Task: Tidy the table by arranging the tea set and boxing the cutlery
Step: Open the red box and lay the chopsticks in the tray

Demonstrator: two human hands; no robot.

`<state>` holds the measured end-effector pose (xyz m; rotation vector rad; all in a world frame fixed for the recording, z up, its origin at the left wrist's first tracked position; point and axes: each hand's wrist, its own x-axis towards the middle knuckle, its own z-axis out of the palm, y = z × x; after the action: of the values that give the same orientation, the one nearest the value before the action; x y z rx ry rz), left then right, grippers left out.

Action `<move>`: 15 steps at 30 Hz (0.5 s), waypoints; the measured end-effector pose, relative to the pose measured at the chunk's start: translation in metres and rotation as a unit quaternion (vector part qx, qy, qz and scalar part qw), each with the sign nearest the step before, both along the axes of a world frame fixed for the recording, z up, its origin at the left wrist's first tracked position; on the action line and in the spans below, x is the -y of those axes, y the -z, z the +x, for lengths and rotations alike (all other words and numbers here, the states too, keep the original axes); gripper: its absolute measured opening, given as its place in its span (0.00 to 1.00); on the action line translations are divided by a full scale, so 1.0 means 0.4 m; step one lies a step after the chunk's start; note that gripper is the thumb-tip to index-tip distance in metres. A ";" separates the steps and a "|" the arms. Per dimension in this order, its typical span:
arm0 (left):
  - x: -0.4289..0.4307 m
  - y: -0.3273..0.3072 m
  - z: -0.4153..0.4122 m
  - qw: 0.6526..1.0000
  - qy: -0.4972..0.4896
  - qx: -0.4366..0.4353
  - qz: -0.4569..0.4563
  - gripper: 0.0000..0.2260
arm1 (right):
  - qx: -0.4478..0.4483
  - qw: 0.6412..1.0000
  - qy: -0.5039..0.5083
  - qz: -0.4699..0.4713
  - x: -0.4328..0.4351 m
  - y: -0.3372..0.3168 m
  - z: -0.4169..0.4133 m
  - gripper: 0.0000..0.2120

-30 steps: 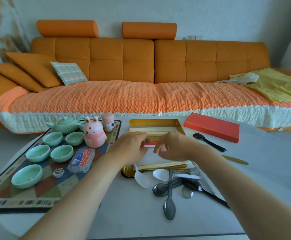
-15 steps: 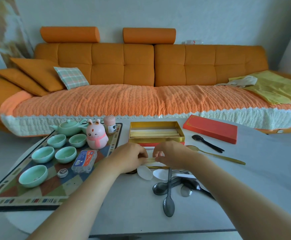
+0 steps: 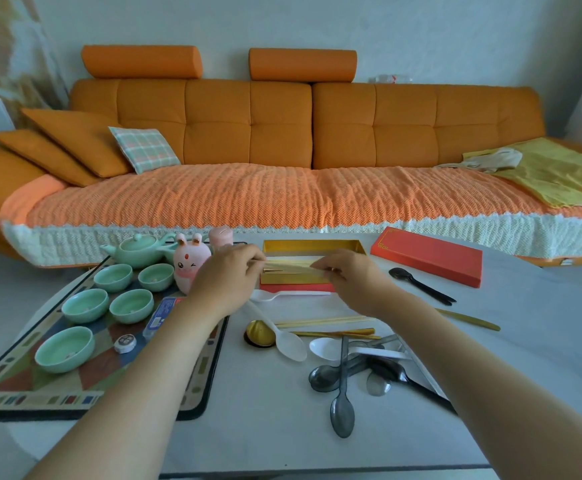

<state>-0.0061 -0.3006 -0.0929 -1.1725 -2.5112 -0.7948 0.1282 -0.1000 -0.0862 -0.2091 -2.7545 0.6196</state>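
An open gold-lined box (image 3: 312, 245) sits at the table's far middle. My left hand (image 3: 228, 278) and my right hand (image 3: 350, 277) each pinch an end of a pair of pale chopsticks (image 3: 291, 266) held over the box. Nearer me lie more chopsticks (image 3: 320, 321), a gold spoon (image 3: 260, 332), white plastic spoons (image 3: 284, 337) and several dark spoons (image 3: 341, 407) in a loose pile. On the patterned mat (image 3: 15, 393) at the left stand a green teapot (image 3: 137, 249) and several green cups (image 3: 131, 305).
The box's red lid (image 3: 428, 256) lies at the right, with a black fork (image 3: 419, 285) and a gold utensil (image 3: 469, 319) in front of it. A pink rabbit figure (image 3: 189, 265), a pink jar (image 3: 221, 236) and a small blue box (image 3: 164, 311) share the mat. An orange sofa stands behind.
Both hands lifted the chopsticks from the pile near me and carried them forward over the gold box. The pile of spoons is now uncovered.
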 end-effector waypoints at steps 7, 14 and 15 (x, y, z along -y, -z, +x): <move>-0.050 0.038 -0.005 0.995 0.023 -0.085 -0.053 0.18 | -0.035 0.993 0.110 0.033 -0.093 0.026 -0.035 0.16; -0.095 0.063 0.016 0.986 0.066 -0.066 -0.138 0.19 | 0.030 0.995 0.088 0.021 -0.103 0.053 -0.052 0.23; -0.098 0.064 0.018 0.985 0.061 -0.061 -0.149 0.19 | 0.028 0.996 0.081 0.038 -0.102 0.054 -0.057 0.23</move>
<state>0.0010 -0.2613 -0.1186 -1.4346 -2.5353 -0.3654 0.1054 -0.0590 -0.1077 -0.4341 -2.7729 0.4723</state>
